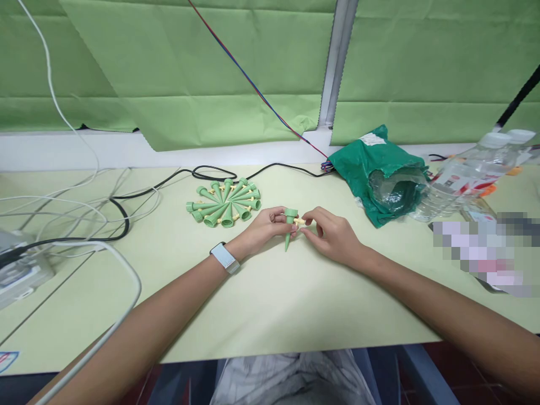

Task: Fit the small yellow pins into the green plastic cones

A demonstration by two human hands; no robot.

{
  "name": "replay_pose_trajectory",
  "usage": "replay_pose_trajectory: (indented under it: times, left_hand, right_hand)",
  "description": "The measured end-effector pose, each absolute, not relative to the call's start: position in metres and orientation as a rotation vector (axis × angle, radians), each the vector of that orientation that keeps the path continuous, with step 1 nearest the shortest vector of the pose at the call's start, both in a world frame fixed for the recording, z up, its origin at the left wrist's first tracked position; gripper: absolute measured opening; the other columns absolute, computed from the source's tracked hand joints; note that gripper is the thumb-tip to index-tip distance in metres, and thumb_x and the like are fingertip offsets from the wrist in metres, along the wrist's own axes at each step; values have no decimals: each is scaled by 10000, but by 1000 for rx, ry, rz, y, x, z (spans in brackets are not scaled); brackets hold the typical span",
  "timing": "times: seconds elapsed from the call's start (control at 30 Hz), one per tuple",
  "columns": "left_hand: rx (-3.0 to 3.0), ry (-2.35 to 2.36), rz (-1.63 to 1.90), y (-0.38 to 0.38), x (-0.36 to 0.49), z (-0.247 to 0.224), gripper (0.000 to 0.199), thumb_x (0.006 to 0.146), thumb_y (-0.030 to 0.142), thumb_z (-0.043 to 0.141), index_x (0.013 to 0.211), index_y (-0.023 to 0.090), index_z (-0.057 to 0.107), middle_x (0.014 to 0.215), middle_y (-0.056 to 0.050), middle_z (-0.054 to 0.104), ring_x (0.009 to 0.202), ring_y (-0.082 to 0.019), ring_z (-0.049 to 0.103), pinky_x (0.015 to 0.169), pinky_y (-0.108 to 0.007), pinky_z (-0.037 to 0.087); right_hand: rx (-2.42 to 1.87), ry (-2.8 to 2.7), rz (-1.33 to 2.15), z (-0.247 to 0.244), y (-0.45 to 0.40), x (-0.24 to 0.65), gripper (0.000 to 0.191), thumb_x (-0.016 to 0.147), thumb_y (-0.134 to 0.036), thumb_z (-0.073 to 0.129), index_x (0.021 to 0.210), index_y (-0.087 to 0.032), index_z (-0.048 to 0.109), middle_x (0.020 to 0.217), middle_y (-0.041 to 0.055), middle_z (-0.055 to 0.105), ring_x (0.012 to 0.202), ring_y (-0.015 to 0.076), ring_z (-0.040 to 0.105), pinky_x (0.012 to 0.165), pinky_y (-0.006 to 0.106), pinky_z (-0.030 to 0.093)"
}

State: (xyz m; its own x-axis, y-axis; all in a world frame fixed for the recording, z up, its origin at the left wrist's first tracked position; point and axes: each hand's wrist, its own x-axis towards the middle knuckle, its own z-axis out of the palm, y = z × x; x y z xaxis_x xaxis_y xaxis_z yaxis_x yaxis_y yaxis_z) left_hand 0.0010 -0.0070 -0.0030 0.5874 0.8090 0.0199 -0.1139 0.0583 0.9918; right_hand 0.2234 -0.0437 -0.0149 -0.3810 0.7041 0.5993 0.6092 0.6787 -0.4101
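Hands: left [264, 228] grips tapered green plastic spike [289, 230], right [333, 236] pinches yellow peg [300, 221].

From my station, the mint-green plastic spike [289, 228] showed a cream stem [299, 221] against the pale green tabletop [270, 304]. At 11 o'clock, a ring of matching green spikes [226, 216] had cream centres. At 1 o'clock lay a dark green bag [379, 174] with a white label [372, 139].

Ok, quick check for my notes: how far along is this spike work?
Done, it seems: a ring of green spikes with cream pieces fitted. In hand: one spike in the left hand, the right hand at its cream piece. Left: unclear; no loose parts show.
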Motion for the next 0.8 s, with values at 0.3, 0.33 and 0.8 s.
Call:
replay_pose_trajectory:
  times: [0.3, 0.33, 0.8]
  left_hand:
    - [1342, 671, 784, -7, 1, -1, 273, 774, 276, 867, 927, 134, 691, 864, -64, 707, 805, -163, 664, 782, -319, 497]
    - [1336, 667, 782, -8, 1, 0, 271, 773, 273, 867, 920, 133, 688, 870, -64, 705, 806, -161, 662, 791, -322, 498]
    - [1175, 654, 849, -24, 14, 9, 270, 737, 204, 859, 918, 148, 667, 847, -44, 673, 744, -154, 637, 747, -320, 501]
  right_hand:
    - [-1079, -2166, 126, -16, -43, 220, 219, 1088, -342, 444, 1010, -223, 611, 905, 47, 720, 718, 175, 615, 642, 303, 376]
    - [-1070, -2173, 90, -16, -43, 221, 211, 1083, -348, 454, 1025, -220, 610, 910, 53, 723, 719, 177, 618, 636, 304, 372]
    - [-1062, -1966, 713, -16, -46, 214, 356, 1061, -494, 452, 860, -219, 557, 761, 28, 651, 632, 164, 580, 596, 291, 442]
